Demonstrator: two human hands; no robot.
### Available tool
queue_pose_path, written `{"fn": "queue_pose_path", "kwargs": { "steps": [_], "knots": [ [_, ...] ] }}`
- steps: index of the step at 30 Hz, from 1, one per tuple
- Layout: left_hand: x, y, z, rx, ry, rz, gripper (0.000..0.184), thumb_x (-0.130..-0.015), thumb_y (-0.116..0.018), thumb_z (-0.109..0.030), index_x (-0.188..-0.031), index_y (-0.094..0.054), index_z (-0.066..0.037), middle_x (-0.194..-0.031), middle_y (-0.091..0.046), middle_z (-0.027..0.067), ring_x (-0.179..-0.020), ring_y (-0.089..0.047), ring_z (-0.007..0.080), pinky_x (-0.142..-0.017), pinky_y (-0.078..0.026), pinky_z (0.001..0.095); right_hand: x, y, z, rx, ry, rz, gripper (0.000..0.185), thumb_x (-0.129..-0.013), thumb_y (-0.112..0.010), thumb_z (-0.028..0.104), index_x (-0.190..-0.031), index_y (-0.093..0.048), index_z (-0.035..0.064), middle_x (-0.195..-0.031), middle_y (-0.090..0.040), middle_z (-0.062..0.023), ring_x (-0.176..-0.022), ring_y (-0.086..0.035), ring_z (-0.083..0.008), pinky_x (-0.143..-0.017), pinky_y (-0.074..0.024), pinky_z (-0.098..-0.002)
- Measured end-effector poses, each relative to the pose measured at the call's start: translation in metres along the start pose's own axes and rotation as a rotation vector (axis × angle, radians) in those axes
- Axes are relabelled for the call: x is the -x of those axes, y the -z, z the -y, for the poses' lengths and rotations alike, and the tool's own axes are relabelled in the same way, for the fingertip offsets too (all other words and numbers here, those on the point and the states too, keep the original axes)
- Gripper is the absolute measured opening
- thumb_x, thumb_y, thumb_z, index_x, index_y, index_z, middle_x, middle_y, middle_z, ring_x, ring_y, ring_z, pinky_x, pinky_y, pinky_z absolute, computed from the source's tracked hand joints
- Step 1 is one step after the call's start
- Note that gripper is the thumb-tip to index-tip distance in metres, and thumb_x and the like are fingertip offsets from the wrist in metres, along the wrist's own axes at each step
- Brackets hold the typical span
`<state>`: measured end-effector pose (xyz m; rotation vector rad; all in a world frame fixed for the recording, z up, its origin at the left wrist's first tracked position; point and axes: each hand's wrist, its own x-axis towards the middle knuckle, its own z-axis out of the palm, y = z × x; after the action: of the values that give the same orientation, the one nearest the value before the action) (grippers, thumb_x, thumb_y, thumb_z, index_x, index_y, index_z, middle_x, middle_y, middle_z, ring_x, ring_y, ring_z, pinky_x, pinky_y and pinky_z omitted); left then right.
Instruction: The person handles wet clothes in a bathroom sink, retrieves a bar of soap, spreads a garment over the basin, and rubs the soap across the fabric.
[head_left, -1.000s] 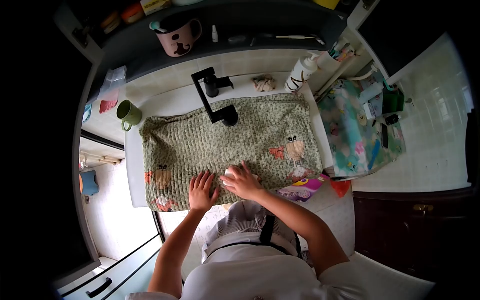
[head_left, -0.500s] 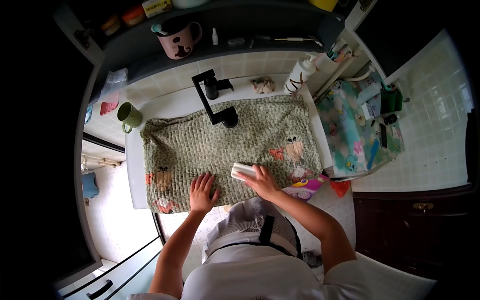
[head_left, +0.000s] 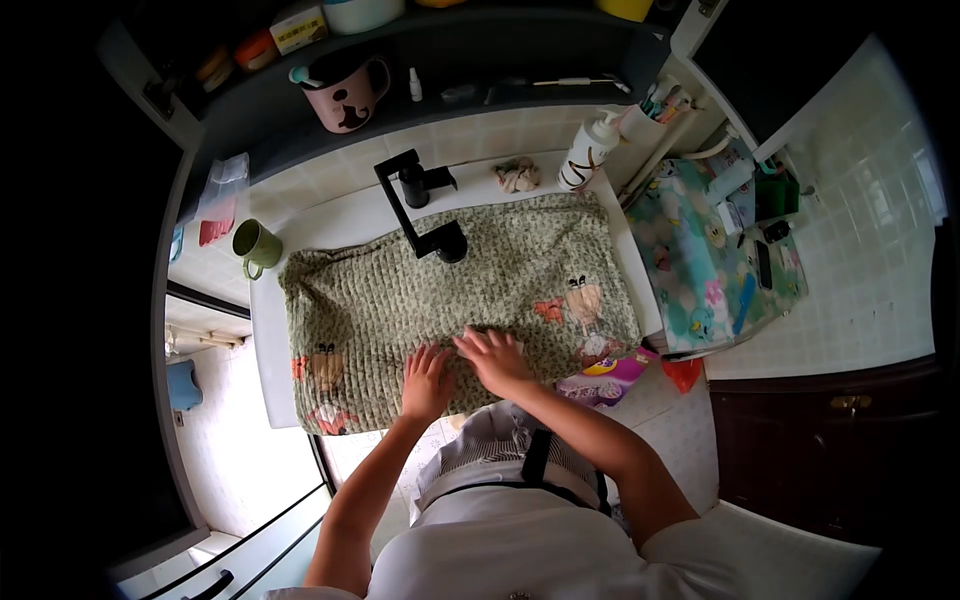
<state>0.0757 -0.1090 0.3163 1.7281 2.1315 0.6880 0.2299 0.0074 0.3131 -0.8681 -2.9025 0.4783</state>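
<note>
A green patterned quilted cloth (head_left: 400,290) with animal figures covers most of the white sink counter. My left hand (head_left: 428,384) lies flat on its front part, fingers stretched out. Close beside it, my right hand (head_left: 492,362) covers a white oblong block (head_left: 519,346) on the cloth. Only slivers of the block show around the fingers; its kind cannot be made out. Above the back of the cloth stands a black faucet (head_left: 440,240).
A green mug (head_left: 257,248) stands at the counter's left end. At the back are a crumpled cloth (head_left: 517,176) and a white pump bottle (head_left: 588,152). A shelf above holds a pink mug (head_left: 345,98). A cluttered patterned surface (head_left: 690,260) lies to the right.
My right hand has moved left with the white block, which is now mostly hidden under it. My left hand has shifted slightly right, so the hands are closer together.
</note>
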Motion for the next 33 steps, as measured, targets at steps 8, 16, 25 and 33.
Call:
{"fn": "queue_pose_path", "kwargs": {
  "steps": [8, 16, 25, 33],
  "knots": [
    [0.008, -0.007, -0.002, 0.073, -0.053, -0.050, 0.041, -0.084, -0.061, -0.016, -0.123, -0.051, -0.006, -0.133, -0.047, 0.0184, -0.128, -0.038, 0.0383, -0.108, -0.030, 0.0477, 0.019, -0.020, -0.005, 0.118, 0.132, -0.194, 0.058, -0.082, -0.060, 0.012, -0.137, -0.046, 0.0277, -0.132, -0.037, -0.0169, -0.106, -0.047, -0.0355, -0.091, -0.0385, -0.0516],
    [0.010, -0.007, -0.003, 0.008, -0.092, -0.057, 0.037, -0.085, -0.058, -0.018, -0.120, -0.052, -0.006, -0.132, -0.048, 0.0189, -0.126, -0.041, 0.0371, -0.109, -0.030, 0.0479, 0.038, 0.008, -0.036, 0.176, -0.122, -0.073, 0.054, -0.084, -0.065, 0.015, -0.132, -0.049, 0.0349, -0.137, -0.036, -0.0110, -0.113, -0.045, -0.0339, -0.094, -0.0421, -0.0492],
    [0.010, -0.004, -0.004, 0.015, -0.101, -0.060, 0.036, -0.084, -0.059, -0.016, -0.118, -0.053, -0.006, -0.129, -0.050, 0.0175, -0.125, -0.042, 0.0367, -0.107, -0.032, 0.0471, 0.045, 0.037, -0.145, 0.336, -0.429, -0.279, 0.035, -0.086, -0.063, 0.026, -0.120, -0.056, 0.0343, -0.133, -0.042, -0.0127, -0.108, -0.047, -0.0339, -0.088, -0.0422, -0.0466],
    [-0.008, -0.015, -0.026, 0.060, -0.134, -0.057, 0.037, -0.082, -0.060, -0.016, -0.117, -0.054, -0.008, -0.126, -0.051, 0.0153, -0.124, -0.043, 0.0360, -0.105, -0.034, 0.0472, 0.062, 0.000, -0.058, 0.144, -0.139, -0.199, 0.060, -0.085, -0.065, 0.021, -0.138, -0.041, 0.0386, -0.125, -0.042, -0.0138, -0.107, -0.044, -0.0304, -0.089, -0.0442, -0.0454]
  ]
}}
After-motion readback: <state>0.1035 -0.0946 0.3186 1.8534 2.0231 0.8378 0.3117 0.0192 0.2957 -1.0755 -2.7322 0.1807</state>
